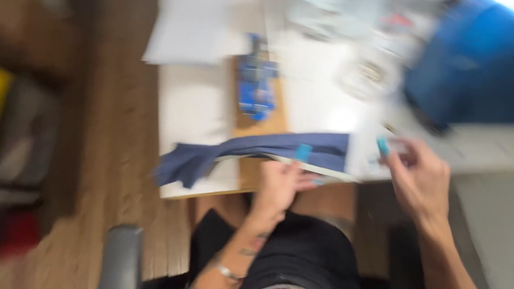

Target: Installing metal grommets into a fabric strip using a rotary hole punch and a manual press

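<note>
Left hand flat on navy fabric strip at tabletop edge; right hand pinches small teal object. Keep fabric taut.

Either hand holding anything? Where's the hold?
Right hand pinches a small teal-tipped object at its fingertips; blur hides which part. Left hand rests on the blue cloth strip.

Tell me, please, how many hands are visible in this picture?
2. The left hand rests at the table edge, touching the dark blue cloth strip. The right hand is raised further right, pinching a small teal object. The picture is blurred.
</note>
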